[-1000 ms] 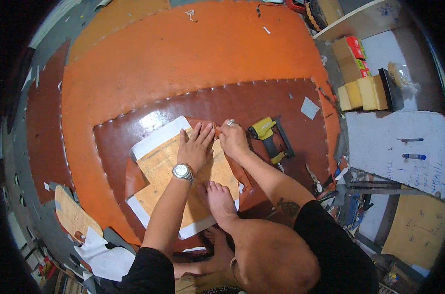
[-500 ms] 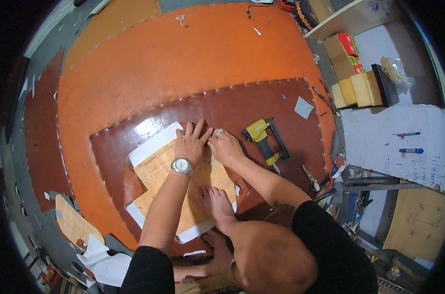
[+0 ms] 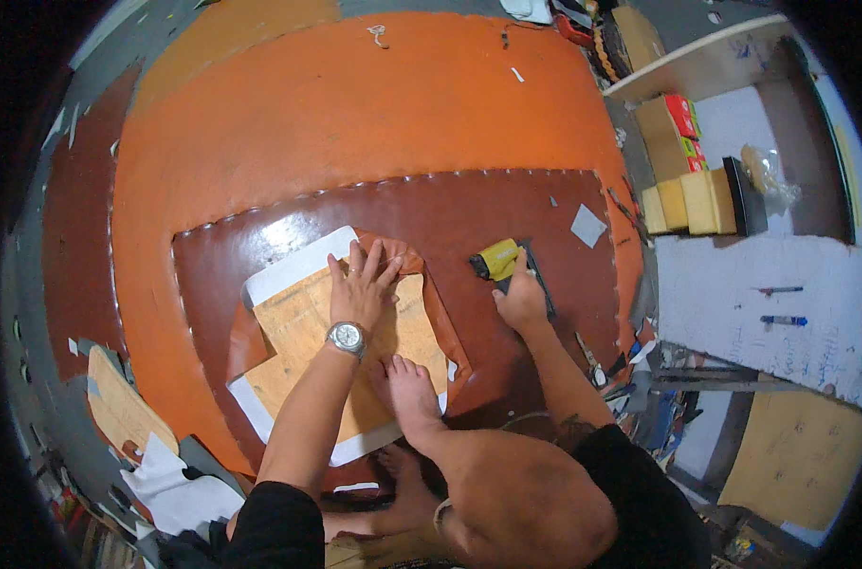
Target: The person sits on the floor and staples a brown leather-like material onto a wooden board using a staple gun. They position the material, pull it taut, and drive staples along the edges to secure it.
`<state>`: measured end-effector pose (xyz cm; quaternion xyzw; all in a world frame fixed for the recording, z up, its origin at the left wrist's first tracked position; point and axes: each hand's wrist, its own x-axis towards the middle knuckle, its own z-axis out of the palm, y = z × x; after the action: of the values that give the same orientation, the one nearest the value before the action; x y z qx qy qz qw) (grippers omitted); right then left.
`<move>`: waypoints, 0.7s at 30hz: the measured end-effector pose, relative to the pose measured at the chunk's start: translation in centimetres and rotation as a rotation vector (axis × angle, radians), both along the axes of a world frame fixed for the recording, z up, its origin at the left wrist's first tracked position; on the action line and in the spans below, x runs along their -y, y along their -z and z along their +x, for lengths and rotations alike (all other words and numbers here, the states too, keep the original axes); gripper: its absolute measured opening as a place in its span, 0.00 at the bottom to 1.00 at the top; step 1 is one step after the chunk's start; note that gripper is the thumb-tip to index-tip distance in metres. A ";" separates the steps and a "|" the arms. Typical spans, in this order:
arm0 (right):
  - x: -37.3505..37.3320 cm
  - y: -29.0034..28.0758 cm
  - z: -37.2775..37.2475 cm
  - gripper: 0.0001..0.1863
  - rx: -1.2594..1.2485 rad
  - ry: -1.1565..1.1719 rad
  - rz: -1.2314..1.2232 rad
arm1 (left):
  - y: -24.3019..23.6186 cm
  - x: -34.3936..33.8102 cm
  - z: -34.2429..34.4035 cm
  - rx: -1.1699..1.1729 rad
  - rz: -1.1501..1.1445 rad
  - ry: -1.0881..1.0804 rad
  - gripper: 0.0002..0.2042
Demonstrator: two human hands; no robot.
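Note:
My left hand (image 3: 359, 289), wearing a watch, lies spread on a worn plywood board (image 3: 293, 337) near its top right corner. The board sits on a piece of brown leather (image 3: 248, 337) with white-edged backing (image 3: 298, 251); some leather is folded over at the top right and along the right side. My bare right foot (image 3: 412, 394) rests on the board below that hand. To the right, my right hand (image 3: 522, 299) is closed round the handle of a yellow and black staple gun (image 3: 497, 258) on the dark brown padded mat (image 3: 478, 213).
An orange padded mat (image 3: 355, 104) surrounds the brown one. At the right are yellow foam blocks (image 3: 704, 199), red boxes (image 3: 680, 116), pens (image 3: 783, 321) and scissors (image 3: 589, 358). A wooden board (image 3: 123, 403) and white scraps (image 3: 175, 488) lie at lower left.
My right hand has left the leather's top right corner and moved right onto the staple gun, gripping it. My left hand stays pressed on the board, with little shift.

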<state>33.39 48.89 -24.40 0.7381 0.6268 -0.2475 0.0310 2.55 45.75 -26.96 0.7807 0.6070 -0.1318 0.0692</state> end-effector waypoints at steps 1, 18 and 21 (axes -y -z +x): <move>-0.4 -0.5 -0.3 0.54 0.006 0.041 0.024 | 0.1 0.0 0.0 -0.011 0.026 -0.005 0.36; -10.5 -7.2 -9.5 0.27 0.067 -0.960 -0.083 | -1.4 -0.1 0.3 0.072 -0.098 -0.079 0.34; -10.7 -6.4 -9.9 0.26 0.091 -0.982 -0.078 | -1.0 0.1 0.4 0.079 -0.076 -0.100 0.35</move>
<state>23.47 59.56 -17.97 0.3637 0.8890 -0.1946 0.1989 2.91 45.63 -25.92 0.7506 0.6367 -0.1203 0.1292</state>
